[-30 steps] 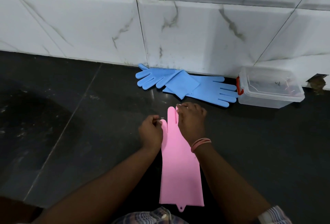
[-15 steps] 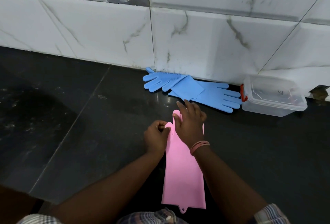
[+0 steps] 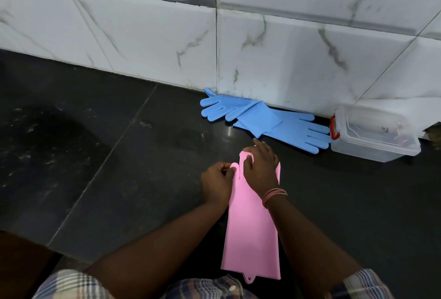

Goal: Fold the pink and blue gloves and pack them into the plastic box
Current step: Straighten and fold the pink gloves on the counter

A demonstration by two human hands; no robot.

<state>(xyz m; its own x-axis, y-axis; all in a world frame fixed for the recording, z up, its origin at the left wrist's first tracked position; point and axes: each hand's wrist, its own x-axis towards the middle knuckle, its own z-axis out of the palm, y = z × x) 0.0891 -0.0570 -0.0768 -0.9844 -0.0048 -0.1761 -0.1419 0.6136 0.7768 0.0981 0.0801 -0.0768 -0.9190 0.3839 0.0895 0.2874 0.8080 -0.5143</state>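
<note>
A pink glove (image 3: 250, 234) lies flat on the black counter, cuff toward me, fingers pointing away. My left hand (image 3: 217, 183) pinches the glove's thumb at its left edge. My right hand (image 3: 260, 167) lies over the glove's fingers, holding them, and hides most of them. Two blue gloves (image 3: 265, 119) lie crossed over each other against the wall behind. A clear plastic box (image 3: 372, 148) with a red latch stands open to their right, touching the nearer blue glove's fingertips.
The white marble-tiled wall (image 3: 286, 48) runs along the back of the dark counter (image 3: 107, 167). The counter's front edge shows at the lower left. My checked shirt fills the bottom of the view.
The view has tilted and shifted, so everything sits lower and further right. My right hand's fingers have spread forward over the pink glove's fingertips. The gloves and box have not moved.
</note>
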